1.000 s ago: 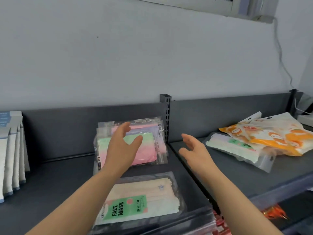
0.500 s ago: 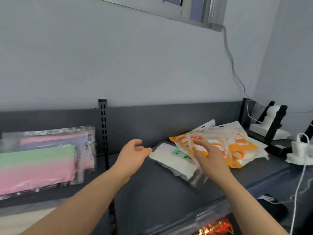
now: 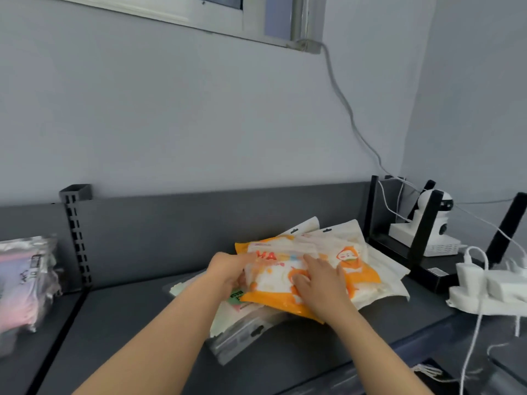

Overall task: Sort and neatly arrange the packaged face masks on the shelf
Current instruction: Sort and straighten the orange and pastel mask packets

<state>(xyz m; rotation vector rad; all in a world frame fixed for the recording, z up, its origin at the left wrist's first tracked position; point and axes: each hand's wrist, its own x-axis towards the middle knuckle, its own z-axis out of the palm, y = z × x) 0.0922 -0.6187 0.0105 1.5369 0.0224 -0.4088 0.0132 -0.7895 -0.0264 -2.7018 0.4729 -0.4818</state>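
Observation:
A pile of packaged face masks lies on the right bay of the dark grey shelf (image 3: 128, 337). On top is an orange-and-white pack (image 3: 271, 283). My left hand (image 3: 228, 272) grips its left edge with curled fingers. My right hand (image 3: 319, 286) rests flat on top of the same pack. Other white-and-orange packs (image 3: 382, 280) stick out beneath it to the right and back. A clear pack of beige masks with a green label (image 3: 236, 317) lies under the pile at the front left. A pastel pink-and-green pack (image 3: 25, 280) leans against the back panel in the left bay.
A slotted shelf upright (image 3: 75, 232) divides the two bays. Right of the pile a black stand (image 3: 422, 243) holds a white camera (image 3: 436, 223). A white power strip with plugs (image 3: 484, 289) and trailing cables sits at the far right. A cable runs down the wall.
The view has swung further right. Both hands moved onto the orange-and-white pack: the left hand went from hovering open to gripping its left edge, and the right hand settled on top.

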